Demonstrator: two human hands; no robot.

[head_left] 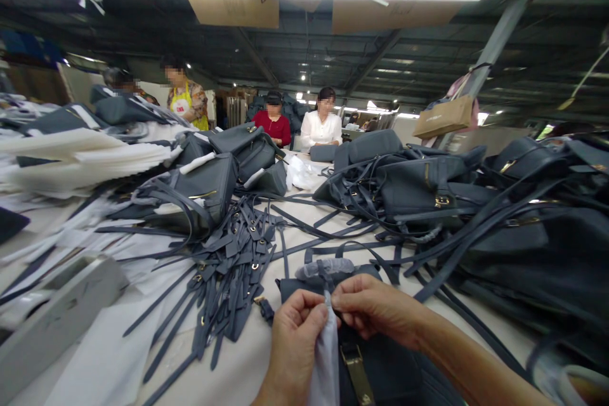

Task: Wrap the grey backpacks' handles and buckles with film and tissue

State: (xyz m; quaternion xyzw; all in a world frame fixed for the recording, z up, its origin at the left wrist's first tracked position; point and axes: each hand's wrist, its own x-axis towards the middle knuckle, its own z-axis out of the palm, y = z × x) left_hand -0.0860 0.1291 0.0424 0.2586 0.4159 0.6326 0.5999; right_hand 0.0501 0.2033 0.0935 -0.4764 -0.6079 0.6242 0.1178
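- Left hand (295,336) pinches a strip of white wrapping (326,355) between thumb and forefinger, fingers curled tight on it.
- Right hand (375,311) meets it at the top of the strip, fingertips closed on the same wrapping and on a dark strap end just behind it.
- Wrapping sits at bottom centre, right in front of the person, over a slate-blue bag (380,368) lying on the desk (247,355).
- Long axis of the strip runs near-vertical in view: top end at the pinch, free end hanging towards the person. A brass buckle (354,371) lies just beside it, angled the same way.
- Risk, my read: the wrapping looks thin, so opposing pulls at the pinch could tear it or slide it off the strap.
- Risk: the buckle edge is next to the strip and could snag it.
- Risk: loose straps (228,279) are piled just left and finished bags (428,190) heaped to the right; a sleeve or strap could catch and drag them.
- Four people sit at the desk's far end, well apart.
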